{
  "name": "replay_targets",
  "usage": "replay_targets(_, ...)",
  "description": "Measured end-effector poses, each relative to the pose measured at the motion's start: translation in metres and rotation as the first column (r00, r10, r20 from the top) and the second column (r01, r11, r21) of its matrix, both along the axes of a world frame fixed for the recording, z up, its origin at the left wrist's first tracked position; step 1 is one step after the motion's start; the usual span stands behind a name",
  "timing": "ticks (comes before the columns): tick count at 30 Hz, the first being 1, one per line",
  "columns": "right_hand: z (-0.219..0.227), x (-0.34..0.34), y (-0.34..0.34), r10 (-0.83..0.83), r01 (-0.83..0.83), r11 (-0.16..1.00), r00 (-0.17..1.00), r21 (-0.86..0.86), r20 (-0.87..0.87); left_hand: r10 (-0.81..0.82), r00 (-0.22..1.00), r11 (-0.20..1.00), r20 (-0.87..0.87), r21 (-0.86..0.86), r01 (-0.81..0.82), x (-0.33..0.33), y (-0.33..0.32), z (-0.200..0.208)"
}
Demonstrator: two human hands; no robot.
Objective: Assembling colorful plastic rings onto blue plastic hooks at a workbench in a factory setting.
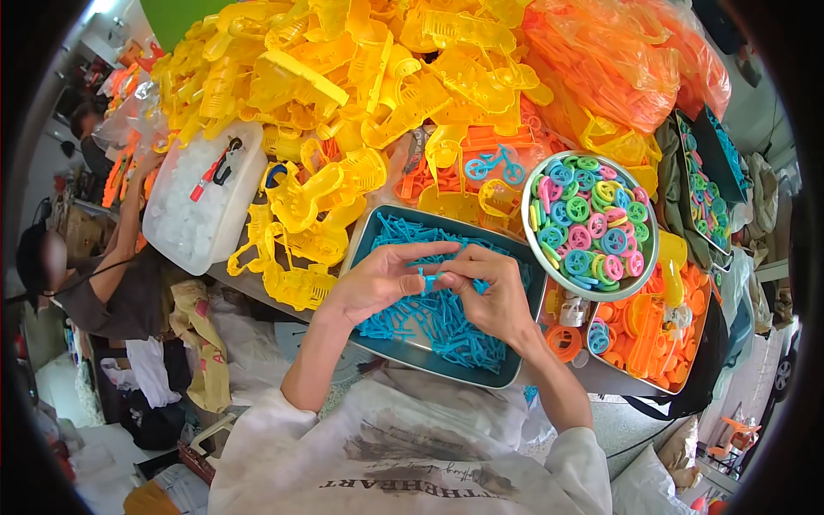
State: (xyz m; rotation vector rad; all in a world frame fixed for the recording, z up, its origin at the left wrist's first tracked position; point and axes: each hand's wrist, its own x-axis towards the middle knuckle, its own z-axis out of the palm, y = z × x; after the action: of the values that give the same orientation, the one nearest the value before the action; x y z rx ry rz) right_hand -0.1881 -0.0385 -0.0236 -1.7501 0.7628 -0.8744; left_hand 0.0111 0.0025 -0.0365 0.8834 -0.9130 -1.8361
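Observation:
Over a metal tray (pixel 359 251) heaped with thin blue plastic parts (pixel 459 339), my two hands meet. My left hand (pixel 373 283) pinches a small blue plastic piece (pixel 427 281) between thumb and fingers, its index finger stretched along the far side. From the other side, my right hand (pixel 491 296) grips the same piece with thumb and curled fingertips. The fingers cover much of it, so its exact shape is hard to make out. Beyond the tray lies a blue toy bicycle (pixel 495 166) with two wheels.
A round metal bowl (pixel 530 232) holds multicoloured toy wheels. Yellow plastic parts (pixel 343 77) are piled across the back. Orange pieces (pixel 657 322) fill a tray at right. A white tub (pixel 154 210) with a red-handled tool (pixel 210 176) stands left, near another person (pixel 103 283).

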Motion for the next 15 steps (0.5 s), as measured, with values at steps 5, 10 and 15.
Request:
replay_targets(5, -0.006, 0.000, 0.001, 0.017, -0.017, 1.000, 1.000, -0.010, -0.012, -0.118, 0.987, 0.991, -0.106, 0.046, 0.124, 0.003, -0.004, -0.004)
replay_targets(10, -0.005, -0.002, 0.002, 0.028, -0.029, 0.999, 0.999, -0.015, -0.020, -0.146, 0.984, 0.984, -0.098, 0.084, 0.154, 0.000, -0.005, -0.009)
replay_targets(15, -0.006, 0.004, 0.003, 0.001, -0.013, 0.987, 0.997, 0.162, 0.075, -0.101, 0.992, 0.992, -0.070, 0.075, 0.106, 0.001, -0.002, -0.006)
